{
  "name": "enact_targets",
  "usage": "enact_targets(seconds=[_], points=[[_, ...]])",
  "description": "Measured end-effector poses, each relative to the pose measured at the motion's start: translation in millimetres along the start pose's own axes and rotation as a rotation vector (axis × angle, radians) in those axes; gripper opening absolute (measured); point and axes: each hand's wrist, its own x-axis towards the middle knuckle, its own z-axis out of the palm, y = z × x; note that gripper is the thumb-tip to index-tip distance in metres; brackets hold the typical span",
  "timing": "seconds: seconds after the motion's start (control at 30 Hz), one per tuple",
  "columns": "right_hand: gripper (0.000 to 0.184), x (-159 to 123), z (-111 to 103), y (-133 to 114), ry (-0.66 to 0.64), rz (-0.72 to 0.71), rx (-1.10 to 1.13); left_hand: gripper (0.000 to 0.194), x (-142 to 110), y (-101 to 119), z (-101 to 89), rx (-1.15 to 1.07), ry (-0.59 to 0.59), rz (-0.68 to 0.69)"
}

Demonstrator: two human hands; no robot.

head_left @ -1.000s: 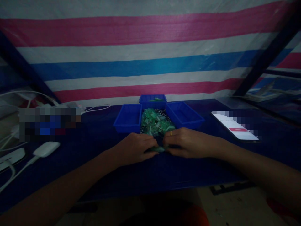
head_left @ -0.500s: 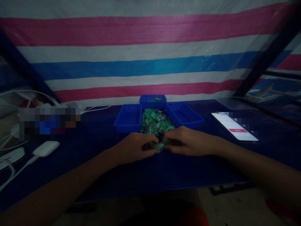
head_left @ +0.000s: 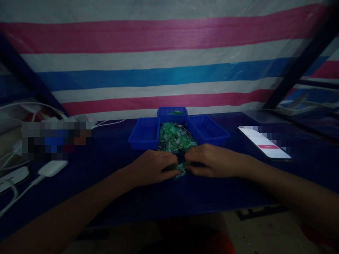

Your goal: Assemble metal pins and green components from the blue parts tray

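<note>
Both hands meet over the blue table just in front of a pile of small green translucent pieces with thin shiny metallic slivers (head_left: pixel 176 137). My left hand (head_left: pixel 155 165) is closed, thumb against fingers, on a small green translucent piece (head_left: pixel 180 169). From the other side my right hand (head_left: pixel 208 159), with a ring on one finger, pinches at the same piece. Its exact kind is too dark and small to make out, and the fingers cover its ends. Whether it is one piece or more I cannot tell.
Blue plastic bins stand left (head_left: pixel 145 132), right (head_left: pixel 208 128) and behind (head_left: pixel 172 112) the pile; the rear one holds some green pieces. A lit phone (head_left: pixel 265 143) lies at right. White cables and a charger (head_left: pixel 53 168) occupy the left. A striped sheet (head_left: pixel 169 77) hangs behind.
The hands stay in nearly the same place, with small finger movements around the green piece. It was lifted and tilted between them half a second ago and now sits slightly lower. Bins and pile are unchanged.
</note>
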Motion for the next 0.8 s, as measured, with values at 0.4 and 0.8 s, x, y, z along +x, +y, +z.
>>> enact_targets(seconds=[0.4,0.8], points=[[0.01,0.6,-0.7,-2.7,-0.008,-0.019,-0.037,0.026,-0.7,3.0,-1.9,0.143,-0.024,0.039],[0.01,0.0,0.0,-2.9,-0.005,-0.037,-0.095,0.027,-0.5,3.6,-1.7,0.224,-0.036,0.046]])
